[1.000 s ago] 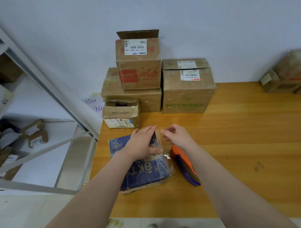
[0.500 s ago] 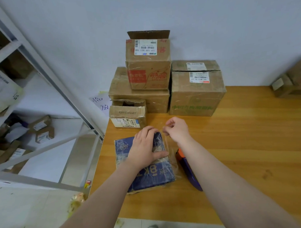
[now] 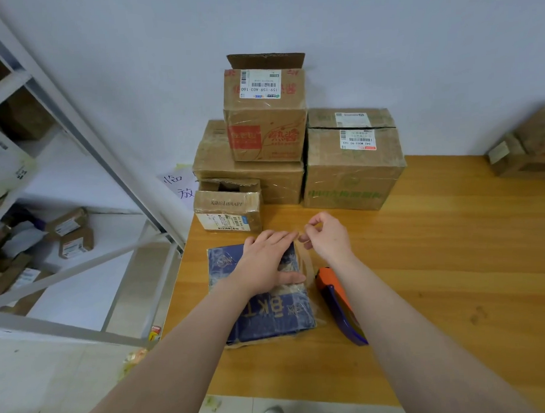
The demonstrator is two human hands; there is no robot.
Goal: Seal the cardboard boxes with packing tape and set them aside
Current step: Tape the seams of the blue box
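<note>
Blue box [image 3: 269, 317] is laid flat on the wooden table [image 3: 452, 262], and it is the one being sealed now. It is pressed down by the left hand [image 3: 264, 265], whose fingers are stretched out straight on top of it. A strip of clear tape [image 3: 307, 267] is pinched between finger and thumb of the right hand [image 3: 328, 240], just past the far right corner of the blue box. The strip seems to run down to the right side of the box, but it is see-through and hard to follow. The tape tool [image 3: 339, 303], orange and purple, is laid just to the right of the blue box and is not held. Behind the blue box a small open box [image 3: 228, 211] is seen, and behind that a pile of bigger boxes [image 3: 350, 169] by the wall.

The taping step looks about half done. Next, the strip should likely be pulled tight, laid over the edge of the box and rubbed flat so no wrinkles are left. Then the box can be set aside.
</note>
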